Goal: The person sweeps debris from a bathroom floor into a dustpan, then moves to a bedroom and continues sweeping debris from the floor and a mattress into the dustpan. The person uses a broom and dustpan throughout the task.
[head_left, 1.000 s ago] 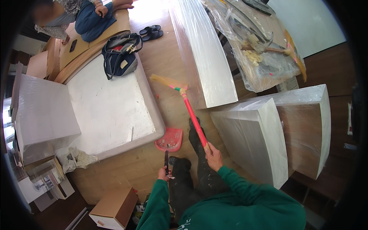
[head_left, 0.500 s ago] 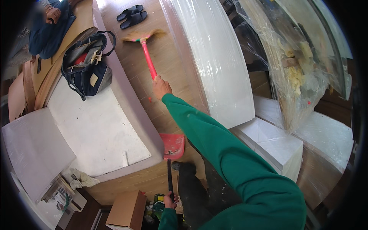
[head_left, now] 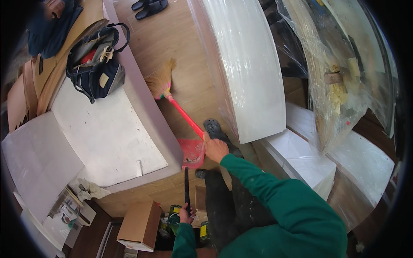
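Note:
My right hand (head_left: 216,148) is closed round the upper end of a red-handled broom (head_left: 187,116). The broom's tan bristles (head_left: 159,80) are fanned out on the wooden floor, close to the side of the pale wrapped bench. In my left hand (head_left: 186,213) is the black handle of a dustpan (head_left: 192,155). Its red pan rests on the floor by the bench corner, with some grey debris in it. My right hand is just beside the pan's right edge. The right shoe (head_left: 211,126) stands beyond that hand.
On the white bench (head_left: 107,133) sits a dark blue tool bag (head_left: 95,64). Long white plastic-wrapped panels (head_left: 245,64) line the right. Black slippers (head_left: 151,9) lie farther up the floor. A cardboard box (head_left: 138,225) and green cans (head_left: 174,213) stand near my left hand. Another person (head_left: 51,30) is at upper left.
My right hand has drawn the broom nearer, down and to the right, its bristles swinging toward the bench side. My right foot has come into view. The left hand still holds the dustpan.

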A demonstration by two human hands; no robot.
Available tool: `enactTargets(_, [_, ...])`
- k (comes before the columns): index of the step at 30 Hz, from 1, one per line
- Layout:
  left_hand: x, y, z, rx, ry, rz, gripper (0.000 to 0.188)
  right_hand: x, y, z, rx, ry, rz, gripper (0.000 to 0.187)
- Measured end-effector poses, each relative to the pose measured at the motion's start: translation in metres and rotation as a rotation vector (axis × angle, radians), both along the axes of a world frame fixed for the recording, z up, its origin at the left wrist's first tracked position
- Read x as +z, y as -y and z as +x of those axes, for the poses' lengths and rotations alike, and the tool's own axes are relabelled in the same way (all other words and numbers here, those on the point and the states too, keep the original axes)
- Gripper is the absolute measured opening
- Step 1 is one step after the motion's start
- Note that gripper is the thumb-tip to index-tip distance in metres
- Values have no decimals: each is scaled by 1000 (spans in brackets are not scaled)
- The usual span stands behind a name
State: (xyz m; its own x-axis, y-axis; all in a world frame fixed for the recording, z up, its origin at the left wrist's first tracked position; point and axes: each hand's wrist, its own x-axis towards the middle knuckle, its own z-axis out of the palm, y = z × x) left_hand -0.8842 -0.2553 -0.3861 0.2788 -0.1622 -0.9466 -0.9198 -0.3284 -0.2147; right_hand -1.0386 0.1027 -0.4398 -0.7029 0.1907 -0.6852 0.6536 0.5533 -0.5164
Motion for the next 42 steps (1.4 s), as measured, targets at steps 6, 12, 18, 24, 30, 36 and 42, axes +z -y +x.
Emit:
enactTargets(6, [-7,24,9,26,-28,82,27,62,11,118,11,137,1,46])
enactTargets(12, [-3,79,28,124,-56,163,26,133,-10,168,-194,-129,23,45])
enactTargets(18, [-6,114,36,263,-159,202,24,53,-11,112,-244,-130,111,41])
enactTargets(24, [-35,121,9,214,-160,97,19,9,95,187,-306,85,108,25])
enactTargets(30, [-35,127,3,142,-183,107,18,85,177,319,-257,192,-12,35])
enactTargets(36, [-32,133,14,126,-203,147,14,176,171,384,-382,222,-116,43])
enactTargets(42, [-15,157,54,91,-224,123,14,220,115,382,-372,27,34,41])
